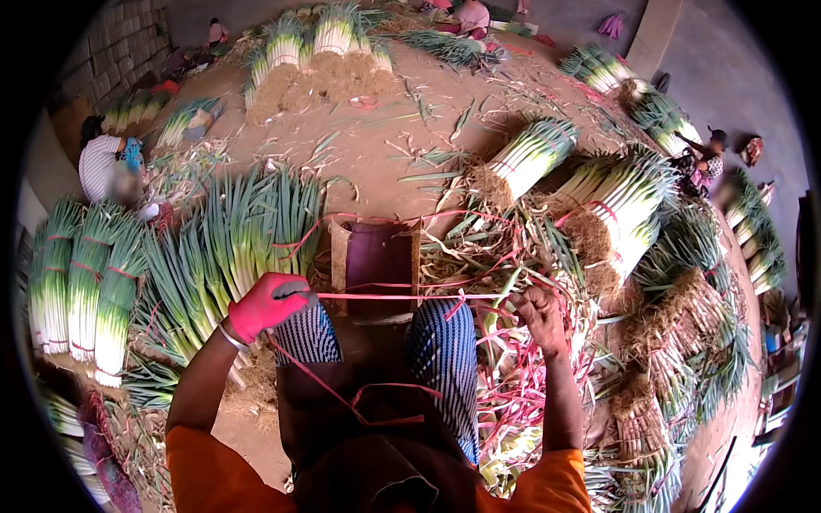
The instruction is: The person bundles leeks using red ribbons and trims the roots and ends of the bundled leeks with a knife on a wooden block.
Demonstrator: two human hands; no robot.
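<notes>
A pink plastic strip is stretched taut across my knees between my two hands, with a small knot near its right end. My left hand, in a red glove with grey fingers, is closed on one end. My bare right hand pinches the other end. Another length of strip hangs from near my left hand across my lap. Just beyond the taut strip stands a wooden frame with purple cloth inside, and more pink strip trails over it. Loose green onions lie beside my left hand.
Tied green onion bundles stand at the left; more bundles lie at the right. Below my right arm is a heap of pink strips. Leaf scraps litter the floor. Other people sit farther off.
</notes>
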